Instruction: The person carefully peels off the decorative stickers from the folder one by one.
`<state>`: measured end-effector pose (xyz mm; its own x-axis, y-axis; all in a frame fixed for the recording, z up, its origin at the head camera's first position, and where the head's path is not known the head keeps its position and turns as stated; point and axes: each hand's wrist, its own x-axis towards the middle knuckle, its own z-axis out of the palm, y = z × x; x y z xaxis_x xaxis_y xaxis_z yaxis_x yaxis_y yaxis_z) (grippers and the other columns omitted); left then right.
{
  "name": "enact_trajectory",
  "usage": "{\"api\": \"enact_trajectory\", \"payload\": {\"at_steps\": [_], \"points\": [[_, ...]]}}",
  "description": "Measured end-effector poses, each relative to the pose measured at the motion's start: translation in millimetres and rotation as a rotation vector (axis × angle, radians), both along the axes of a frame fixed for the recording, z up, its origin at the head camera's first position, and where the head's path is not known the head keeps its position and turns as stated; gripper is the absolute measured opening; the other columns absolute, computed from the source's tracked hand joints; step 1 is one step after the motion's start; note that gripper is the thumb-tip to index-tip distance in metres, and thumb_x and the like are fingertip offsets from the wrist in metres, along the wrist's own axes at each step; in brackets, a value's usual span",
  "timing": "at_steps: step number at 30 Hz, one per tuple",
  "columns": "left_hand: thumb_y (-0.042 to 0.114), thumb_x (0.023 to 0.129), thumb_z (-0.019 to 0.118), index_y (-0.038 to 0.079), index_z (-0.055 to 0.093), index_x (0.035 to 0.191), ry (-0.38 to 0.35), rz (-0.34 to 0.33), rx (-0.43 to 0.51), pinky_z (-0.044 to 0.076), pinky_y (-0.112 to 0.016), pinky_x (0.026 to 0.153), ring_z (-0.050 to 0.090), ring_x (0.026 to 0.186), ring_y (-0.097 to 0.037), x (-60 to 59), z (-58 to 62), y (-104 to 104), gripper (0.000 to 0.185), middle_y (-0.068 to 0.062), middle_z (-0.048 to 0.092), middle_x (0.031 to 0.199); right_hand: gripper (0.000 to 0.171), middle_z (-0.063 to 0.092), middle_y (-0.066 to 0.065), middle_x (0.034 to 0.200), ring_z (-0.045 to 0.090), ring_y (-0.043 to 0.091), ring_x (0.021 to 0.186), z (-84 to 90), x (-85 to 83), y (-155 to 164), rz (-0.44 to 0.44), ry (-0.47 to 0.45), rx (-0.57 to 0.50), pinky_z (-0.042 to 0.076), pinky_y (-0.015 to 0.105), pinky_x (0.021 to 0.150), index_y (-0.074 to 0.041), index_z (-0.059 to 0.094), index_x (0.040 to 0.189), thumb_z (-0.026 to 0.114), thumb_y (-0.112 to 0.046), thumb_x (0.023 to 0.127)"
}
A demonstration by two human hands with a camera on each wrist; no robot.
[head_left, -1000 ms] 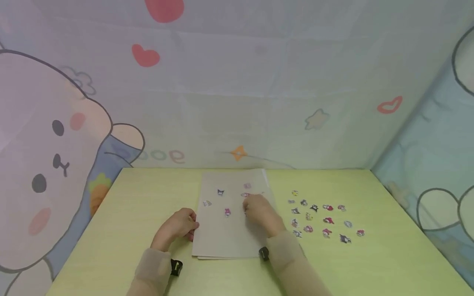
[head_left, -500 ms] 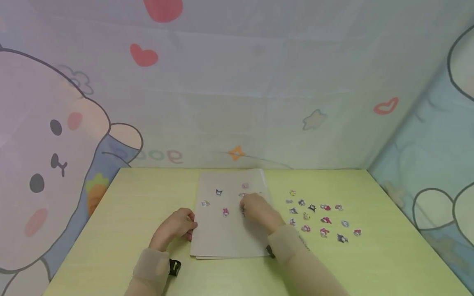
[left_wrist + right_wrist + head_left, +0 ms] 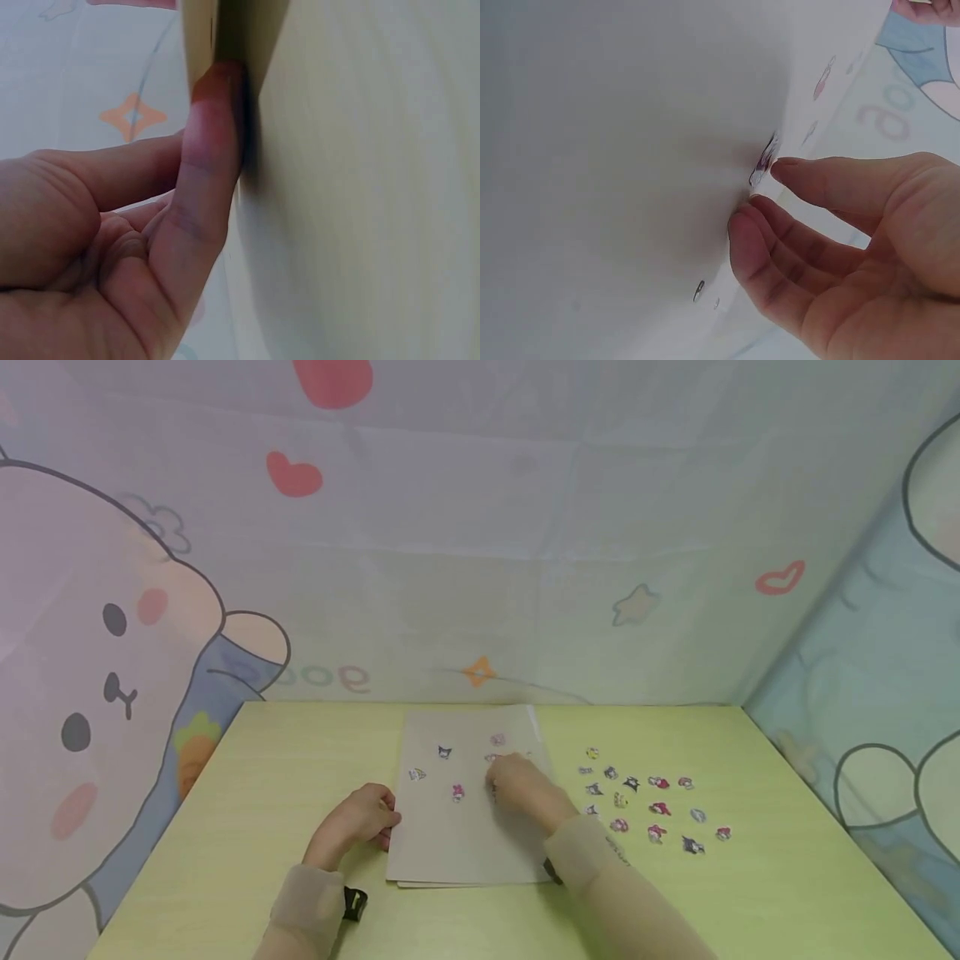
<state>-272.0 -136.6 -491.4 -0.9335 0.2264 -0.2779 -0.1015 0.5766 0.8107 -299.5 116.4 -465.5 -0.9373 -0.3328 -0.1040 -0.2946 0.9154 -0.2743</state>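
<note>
A pale sheet of paper (image 3: 442,843), with another layer under it, lies mid-table and carries several small cartoon stickers. At its left edge my left hand (image 3: 360,815) pinches the paper; in the left wrist view the index finger (image 3: 202,165) goes beneath the edge and the thumb (image 3: 142,169) lies on the upper side. My right hand (image 3: 525,789) is over the paper's right half. In the right wrist view its fingertips touch the paper beside a purple-and-dark sticker (image 3: 763,161) that lies on it, with the thumb tip (image 3: 784,169) close to the sticker.
Right of the paper, several loose stickers (image 3: 660,808) lie spread on the yellow table (image 3: 787,893). A pink sticker (image 3: 458,792) and a dark sticker (image 3: 445,752) are on the paper's left half. A printed cloth (image 3: 450,568) hangs behind the table.
My right forearm has swung slightly right, and its sleeve now covers a loose sticker near the paper. The right fingertips have barely moved. My left hand stays at the paper's edge.
</note>
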Motion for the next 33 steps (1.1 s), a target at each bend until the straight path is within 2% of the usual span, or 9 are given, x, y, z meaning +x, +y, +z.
{"api": "enact_trajectory", "payload": {"at_steps": [3,5,10,13,15,18,20,26,33], "points": [[-0.001,0.094,0.06,-0.002,0.053,0.095,-0.002,0.001,0.0,0.053,-0.03,0.057,0.063,0.058,-0.019,-1.0,-0.8,-0.5,0.006,-0.013,0.061,0.078,0.017,0.066,0.01,0.091,0.058,0.023,0.082,0.5,-0.6,-0.5,0.019,0.012,0.024,0.05,0.034,0.077,-0.002,0.073,0.095,0.063,0.007,0.084],[-0.001,0.094,0.06,-0.002,0.054,0.095,-0.002,0.005,0.0,0.053,-0.03,0.057,0.063,0.058,-0.019,-1.3,-1.1,-0.9,0.006,-0.013,0.061,0.078,0.017,0.066,0.01,0.09,0.057,0.022,0.081,0.2,-1.2,-0.2,0.026,0.017,0.023,0.05,0.034,0.075,-0.003,0.073,0.093,0.063,0.007,0.083],[-0.002,0.094,0.059,-0.002,0.054,0.095,-0.001,0.004,0.002,0.053,-0.03,0.057,0.063,0.057,-0.019,-1.0,-2.1,-1.0,0.006,-0.013,0.061,0.077,0.02,0.067,0.011,0.096,0.058,0.022,0.085,-2.4,-2.7,1.9,0.02,0.01,-0.014,0.05,0.034,0.077,-0.003,0.073,0.095,0.062,0.008,0.083],[-0.002,0.094,0.059,-0.002,0.054,0.095,-0.003,0.001,0.007,0.054,-0.03,0.056,0.063,0.057,-0.019,-0.4,-2.3,-0.6,0.006,-0.013,0.061,0.077,0.019,0.068,0.009,0.093,0.059,0.02,0.083,-4.3,-3.6,3.4,0.014,0.009,-0.031,0.05,0.032,0.075,-0.004,0.072,0.093,0.063,0.008,0.082],[-0.002,0.094,0.059,-0.003,0.054,0.095,-0.003,-0.001,0.008,0.054,-0.031,0.056,0.062,0.057,-0.019,-0.4,-2.4,-0.2,0.006,-0.013,0.061,0.077,0.016,0.067,0.009,0.092,0.06,0.021,0.084,-4.5,-3.6,4.0,0.012,0.012,-0.031,0.051,0.033,0.077,-0.004,0.071,0.093,0.064,0.006,0.083],[-0.001,0.094,0.06,-0.002,0.054,0.095,-0.003,0.003,0.0,0.053,-0.031,0.057,0.063,0.057,-0.019,-0.9,-2.4,0.2,0.006,-0.013,0.061,0.077,0.016,0.067,0.011,0.1,0.062,0.026,0.096,-3.4,-2.5,4.5,0.014,0.018,-0.02,0.051,0.037,0.086,-0.003,0.07,0.099,0.066,0.003,0.085],[-0.001,0.094,0.06,-0.002,0.054,0.095,-0.004,0.004,0.0,0.053,-0.031,0.057,0.063,0.057,-0.019,-1.2,-2.2,0.1,0.006,-0.013,0.061,0.078,0.018,0.067,0.012,0.102,0.062,0.027,0.098,-2.6,-2.0,4.5,0.026,0.023,-0.009,0.051,0.037,0.087,-0.002,0.071,0.101,0.065,0.004,0.085],[-0.001,0.094,0.06,-0.002,0.053,0.095,0.003,0.005,-0.005,0.053,-0.031,0.057,0.063,0.057,-0.019,-1.1,-0.1,-1.2,0.006,-0.013,0.061,0.077,0.019,0.069,0.012,0.092,0.06,0.021,0.08,-2.4,-4.7,4.7,0.07,0.037,0.013,0.051,0.031,0.071,-0.002,0.074,0.092,0.062,0.009,0.082],[-0.001,0.094,0.06,-0.002,0.053,0.095,-0.008,0.009,0.003,0.053,-0.03,0.057,0.062,0.056,-0.019,-1.0,-1.9,-0.2,0.006,-0.013,0.06,0.077,0.021,0.07,0.012,0.098,0.065,0.027,0.094,-6.1,-6.9,7.3,0.053,0.03,-0.022,0.052,0.036,0.083,-0.002,0.073,0.095,0.062,0.01,0.082]]}}
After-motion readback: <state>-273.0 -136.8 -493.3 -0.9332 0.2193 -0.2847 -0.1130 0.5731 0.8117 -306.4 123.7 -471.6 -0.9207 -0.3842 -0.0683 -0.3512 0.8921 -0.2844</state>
